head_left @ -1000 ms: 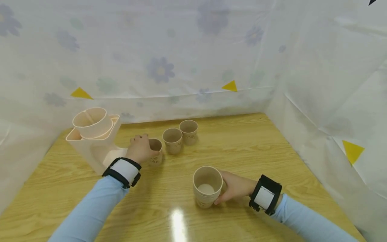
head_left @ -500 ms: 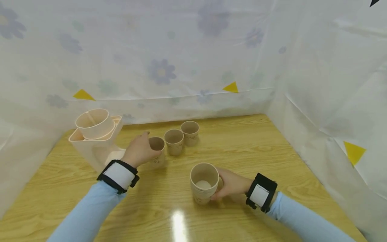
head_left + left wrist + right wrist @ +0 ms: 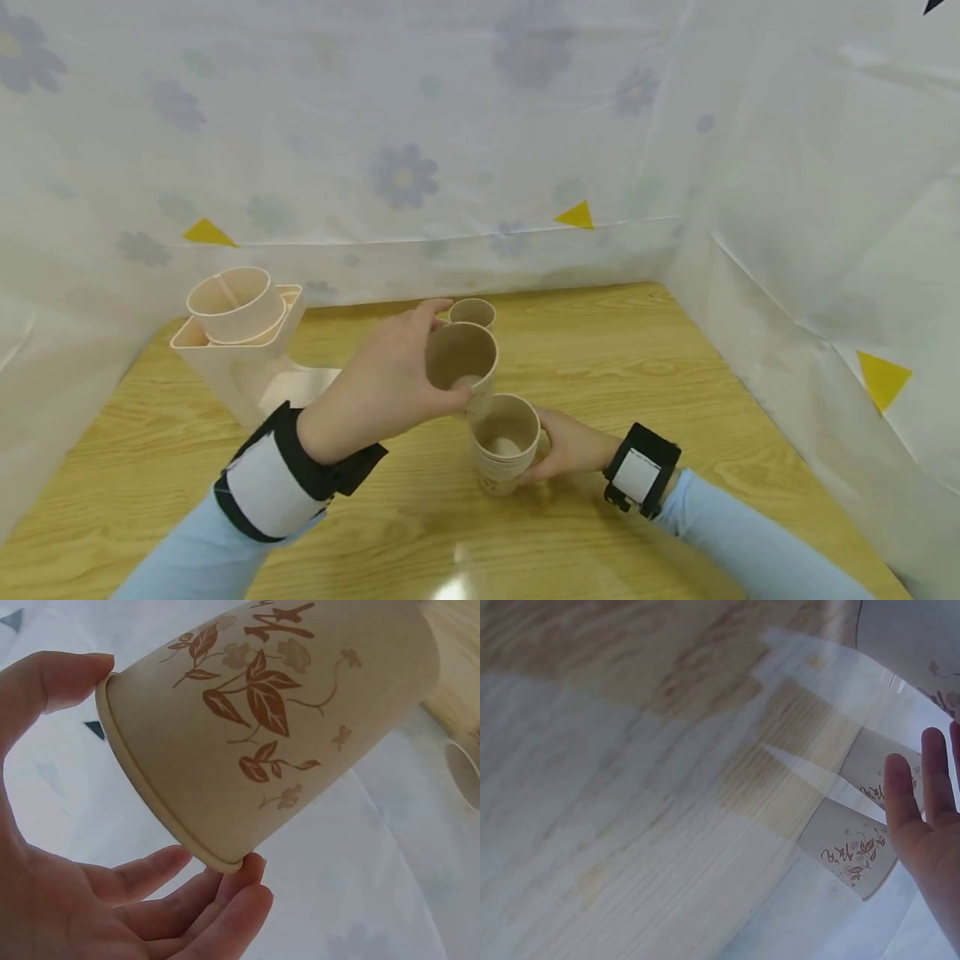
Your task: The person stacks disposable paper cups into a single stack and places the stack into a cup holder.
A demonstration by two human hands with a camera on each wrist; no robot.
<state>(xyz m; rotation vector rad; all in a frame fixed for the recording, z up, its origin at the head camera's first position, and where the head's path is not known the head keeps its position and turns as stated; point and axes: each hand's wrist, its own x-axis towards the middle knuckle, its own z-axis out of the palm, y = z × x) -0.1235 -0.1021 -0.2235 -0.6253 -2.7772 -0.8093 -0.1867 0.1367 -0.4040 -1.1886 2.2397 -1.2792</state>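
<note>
In the head view my left hand (image 3: 393,379) pinches a beige paper cup (image 3: 480,396) by its rim, thumb in front and fingers behind. Its brown leaf print shows large in the left wrist view, where the left hand (image 3: 97,885) spans the rim of the cup (image 3: 277,735). Just below and in front of it stands a stack of nested paper cups (image 3: 497,477). My right hand (image 3: 573,446) grips that stack from the right. Behind the held cup is a standing paper cup (image 3: 472,311); another there is mostly hidden by the left hand.
A cream plastic holder (image 3: 240,367) with a round tube (image 3: 232,308) on top stands at the left of the wooden table (image 3: 622,358). Flower-printed white sheeting (image 3: 480,125) closes off the back and right sides. Two standing printed cups show in the right wrist view, including the nearer cup (image 3: 847,851).
My left hand has lifted the leftmost cup off the table and carried it right, close over the stack. The right hand keeps its grip on the stack, which has shifted slightly back.
</note>
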